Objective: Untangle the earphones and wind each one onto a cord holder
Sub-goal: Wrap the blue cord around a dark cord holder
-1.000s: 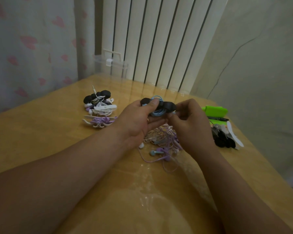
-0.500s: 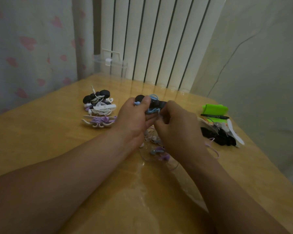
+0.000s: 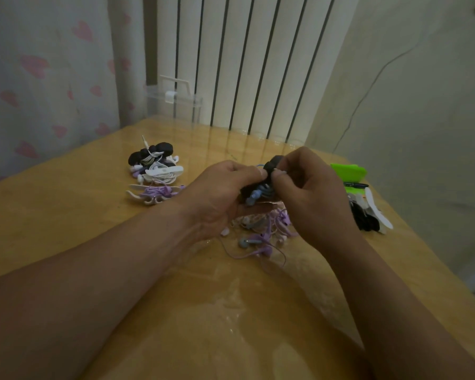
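Over the glossy wooden table (image 3: pixel 66 215), left hand (image 3: pixel 222 193) grips a black oval cord holder (image 3: pixel 273 165) wound with blue earphones (image 3: pixel 254 197); at 3 o'clock, right hand (image 3: pixel 310 193) pinches the limp, light cord end. Holder looks stiffer to grasp.

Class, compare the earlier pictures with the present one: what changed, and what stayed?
The black holder, level between the hands a second ago, now stands tilted on end. The right hand has shifted to pinch at its top end; a blue earbud now dangles below. The left hand still grips it. The wound sets and purple tangle lie unmoved.
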